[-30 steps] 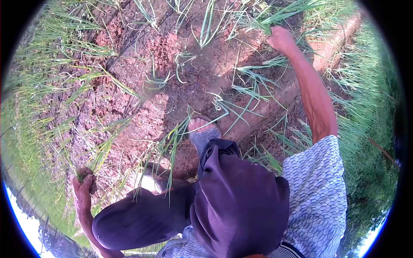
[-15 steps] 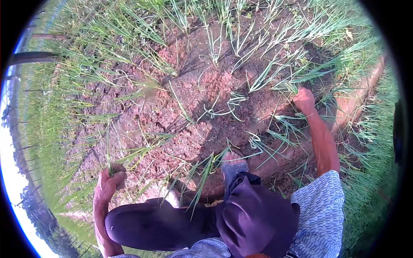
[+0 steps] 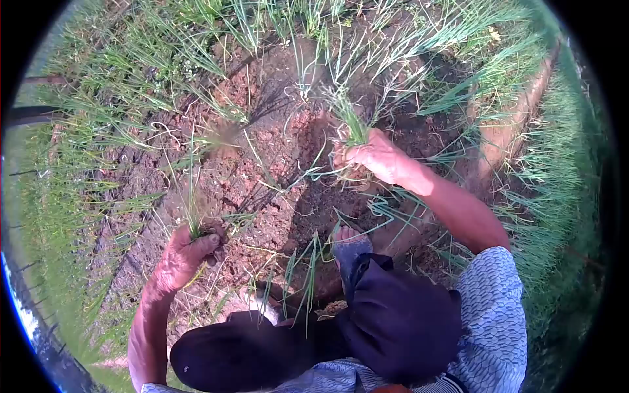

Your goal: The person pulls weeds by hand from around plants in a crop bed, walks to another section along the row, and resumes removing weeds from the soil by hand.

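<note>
My left grip (image 3: 180, 259) is closed around a green tuft (image 3: 194, 223) with a muddy clump (image 3: 215, 230) at its bottom. My right grip (image 3: 380, 157) holds a bunch of grassy leaves (image 3: 355, 128), ahead of my foot (image 3: 350, 241). Thin, onion-like plants (image 3: 547, 209) grow all around this sunny field. Mostly bare soil (image 3: 268, 164) lies between my grips, and a dirt ridge (image 3: 501, 141) runs along the right.

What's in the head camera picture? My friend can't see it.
A person's bare left hand holds a muddy clump with thin green leaves; the bare right hand holds a leafy green tuft, above reddish-brown soil and slender green plants.
</note>
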Action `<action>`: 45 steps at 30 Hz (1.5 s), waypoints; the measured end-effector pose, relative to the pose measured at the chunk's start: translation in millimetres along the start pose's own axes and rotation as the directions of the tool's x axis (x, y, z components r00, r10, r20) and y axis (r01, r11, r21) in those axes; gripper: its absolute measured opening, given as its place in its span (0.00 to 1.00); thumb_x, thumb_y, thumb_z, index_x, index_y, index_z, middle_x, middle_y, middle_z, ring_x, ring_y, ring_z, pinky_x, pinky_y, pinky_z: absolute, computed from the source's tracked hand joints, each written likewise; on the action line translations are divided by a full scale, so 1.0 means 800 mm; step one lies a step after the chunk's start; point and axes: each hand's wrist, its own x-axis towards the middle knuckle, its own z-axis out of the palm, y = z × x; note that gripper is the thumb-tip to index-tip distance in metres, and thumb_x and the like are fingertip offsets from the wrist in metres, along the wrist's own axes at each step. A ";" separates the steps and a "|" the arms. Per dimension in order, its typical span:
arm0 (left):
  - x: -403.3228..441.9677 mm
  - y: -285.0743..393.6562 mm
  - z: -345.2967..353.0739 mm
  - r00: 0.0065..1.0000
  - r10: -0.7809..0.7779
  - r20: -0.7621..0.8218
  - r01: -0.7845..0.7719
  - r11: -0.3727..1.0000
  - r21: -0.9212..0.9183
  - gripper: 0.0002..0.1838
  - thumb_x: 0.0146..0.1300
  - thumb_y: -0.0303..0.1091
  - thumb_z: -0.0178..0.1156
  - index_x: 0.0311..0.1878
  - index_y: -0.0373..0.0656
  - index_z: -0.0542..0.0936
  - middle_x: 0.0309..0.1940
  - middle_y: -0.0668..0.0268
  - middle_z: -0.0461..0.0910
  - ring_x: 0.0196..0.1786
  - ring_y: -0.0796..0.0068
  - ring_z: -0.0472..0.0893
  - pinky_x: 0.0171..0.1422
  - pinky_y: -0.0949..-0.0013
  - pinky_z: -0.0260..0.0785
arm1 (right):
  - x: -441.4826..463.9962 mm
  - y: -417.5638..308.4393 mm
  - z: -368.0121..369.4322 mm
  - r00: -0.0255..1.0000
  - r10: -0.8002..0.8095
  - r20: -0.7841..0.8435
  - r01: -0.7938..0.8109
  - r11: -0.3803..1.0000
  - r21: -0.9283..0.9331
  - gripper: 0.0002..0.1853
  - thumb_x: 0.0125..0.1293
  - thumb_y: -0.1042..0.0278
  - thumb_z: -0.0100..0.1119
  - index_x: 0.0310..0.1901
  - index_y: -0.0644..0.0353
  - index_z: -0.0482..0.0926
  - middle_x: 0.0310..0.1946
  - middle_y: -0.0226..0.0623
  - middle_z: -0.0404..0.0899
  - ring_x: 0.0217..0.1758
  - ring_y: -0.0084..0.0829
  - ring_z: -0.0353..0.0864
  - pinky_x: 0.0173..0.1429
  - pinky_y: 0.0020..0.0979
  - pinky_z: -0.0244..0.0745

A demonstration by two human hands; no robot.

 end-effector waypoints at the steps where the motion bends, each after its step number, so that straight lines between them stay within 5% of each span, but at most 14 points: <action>1: 0.011 0.007 0.010 1.000 -0.010 -0.026 0.009 0.999 -0.042 0.12 0.66 0.38 0.60 0.45 0.42 0.76 0.37 0.67 0.78 0.33 0.78 0.77 0.35 0.75 0.71 | 0.011 0.013 0.028 0.996 0.043 0.080 -0.032 0.991 -0.132 0.11 0.63 0.74 0.59 0.46 0.63 0.77 0.37 0.36 0.82 0.41 0.28 0.82 0.42 0.30 0.80; 5: 0.045 -0.006 0.043 0.998 -0.029 -0.048 0.013 0.954 -0.301 0.14 0.65 0.35 0.60 0.52 0.42 0.74 0.42 0.66 0.78 0.41 0.76 0.79 0.39 0.73 0.73 | 0.025 0.016 0.149 0.971 0.093 0.220 0.002 0.918 -0.396 0.22 0.64 0.57 0.64 0.54 0.61 0.74 0.42 0.37 0.81 0.47 0.31 0.78 0.55 0.33 0.74; 7: 0.046 -0.018 0.052 1.000 -0.013 0.004 0.013 0.910 -0.414 0.21 0.68 0.42 0.56 0.59 0.42 0.71 0.53 0.65 0.76 0.54 0.72 0.76 0.52 0.66 0.73 | 0.010 0.022 0.192 0.988 -0.024 0.155 0.048 0.987 -0.154 0.25 0.60 0.55 0.66 0.53 0.64 0.73 0.39 0.42 0.80 0.46 0.34 0.78 0.53 0.35 0.72; 10: 0.028 -0.026 0.072 0.994 -0.100 -0.044 0.016 0.534 -0.845 0.29 0.71 0.55 0.45 0.64 0.41 0.68 0.62 0.60 0.71 0.64 0.65 0.70 0.70 0.57 0.59 | -0.010 0.023 0.232 0.991 0.021 0.132 -0.005 0.993 -0.116 0.33 0.59 0.48 0.66 0.55 0.69 0.69 0.46 0.53 0.73 0.54 0.44 0.74 0.58 0.42 0.69; 13: -0.002 -0.012 0.087 0.984 -0.129 0.119 0.172 0.579 -0.797 0.37 0.65 0.63 0.49 0.67 0.44 0.65 0.65 0.62 0.67 0.66 0.64 0.66 0.71 0.56 0.56 | -0.043 0.012 0.255 0.994 0.109 0.010 -0.099 0.938 -0.332 0.23 0.61 0.56 0.64 0.51 0.61 0.71 0.44 0.49 0.74 0.53 0.44 0.75 0.59 0.43 0.70; 16: -0.046 0.022 0.105 0.974 -0.133 0.183 0.222 0.407 -0.886 0.39 0.64 0.64 0.50 0.69 0.45 0.63 0.65 0.61 0.66 0.67 0.62 0.65 0.72 0.53 0.55 | -0.072 -0.002 0.268 0.997 -0.080 0.019 0.081 0.901 -0.426 0.19 0.61 0.65 0.62 0.51 0.63 0.70 0.39 0.49 0.75 0.46 0.46 0.79 0.51 0.43 0.76; 18: -0.083 0.035 0.122 0.979 0.096 0.178 0.112 0.478 -0.871 0.40 0.66 0.66 0.46 0.69 0.43 0.62 0.66 0.58 0.65 0.68 0.56 0.64 0.71 0.51 0.57 | -0.100 -0.028 0.265 0.993 -0.109 0.049 0.118 0.859 -0.498 0.16 0.60 0.68 0.60 0.48 0.64 0.72 0.34 0.47 0.77 0.40 0.42 0.81 0.43 0.38 0.79; 23: -0.159 0.135 0.166 0.937 -0.177 0.302 0.350 0.473 -0.809 0.39 0.68 0.62 0.46 0.71 0.43 0.58 0.67 0.56 0.63 0.65 0.50 0.67 0.68 0.49 0.63 | -0.195 -0.118 0.248 0.973 -0.226 -0.054 0.158 0.815 -0.558 0.16 0.52 0.77 0.60 0.45 0.62 0.73 0.30 0.45 0.77 0.36 0.44 0.82 0.39 0.40 0.79; 27: -0.218 0.178 0.169 0.955 -0.226 0.190 0.291 0.833 -0.470 0.38 0.67 0.58 0.51 0.69 0.38 0.61 0.64 0.54 0.68 0.63 0.58 0.71 0.66 0.60 0.64 | -0.293 -0.183 0.216 0.945 -0.238 -0.224 0.098 0.860 -0.501 0.16 0.49 0.78 0.62 0.42 0.61 0.73 0.31 0.42 0.76 0.38 0.45 0.80 0.42 0.40 0.77; 36: -0.271 0.230 0.110 0.947 -0.275 -0.167 0.298 0.944 0.138 0.24 0.67 0.44 0.55 0.60 0.38 0.69 0.49 0.62 0.75 0.48 0.69 0.76 0.51 0.66 0.69 | -0.678 -0.293 0.062 0.912 -0.223 -0.344 -0.304 0.195 -0.932 0.15 0.49 0.75 0.60 0.42 0.51 0.75 0.41 0.34 0.74 0.53 0.38 0.74 0.62 0.46 0.65; 38: -0.290 0.247 0.099 0.936 -0.272 -0.225 0.322 0.919 0.226 0.22 0.67 0.42 0.54 0.59 0.39 0.70 0.46 0.65 0.75 0.44 0.71 0.77 0.47 0.67 0.69 | -0.845 -0.325 -0.010 0.770 -0.076 -0.633 -0.631 0.049 -0.774 0.24 0.46 0.77 0.62 0.49 0.48 0.74 0.51 0.30 0.74 0.60 0.38 0.70 0.65 0.48 0.62; 40: -0.316 0.272 0.096 0.914 -0.281 -0.291 0.354 0.905 0.236 0.20 0.67 0.40 0.53 0.58 0.38 0.71 0.43 0.67 0.74 0.40 0.73 0.77 0.42 0.69 0.69 | -1.017 -0.362 -0.042 0.158 -0.183 -0.970 -0.935 -0.344 -0.088 0.36 0.51 0.79 0.61 0.63 0.42 0.66 0.67 0.32 0.62 0.69 0.46 0.61 0.61 0.60 0.63; 42: -0.334 0.304 0.103 0.901 -0.294 -0.319 0.388 0.875 0.289 0.22 0.66 0.39 0.53 0.59 0.36 0.70 0.45 0.65 0.75 0.38 0.73 0.78 0.39 0.70 0.70 | -1.154 -0.394 -0.046 -0.242 -0.059 -0.969 -0.937 -0.246 0.249 0.35 0.59 0.72 0.58 0.68 0.41 0.61 0.70 0.35 0.58 0.71 0.49 0.58 0.58 0.61 0.67; 45: -0.345 0.326 0.119 0.899 -0.274 -0.342 0.399 0.835 0.380 0.25 0.65 0.41 0.54 0.58 0.33 0.70 0.42 0.62 0.76 0.38 0.72 0.79 0.37 0.70 0.72 | -1.293 -0.352 -0.043 -0.208 -0.145 -0.967 -0.978 0.024 0.207 0.25 0.59 0.74 0.48 0.60 0.51 0.70 0.56 0.50 0.73 0.57 0.52 0.73 0.56 0.47 0.72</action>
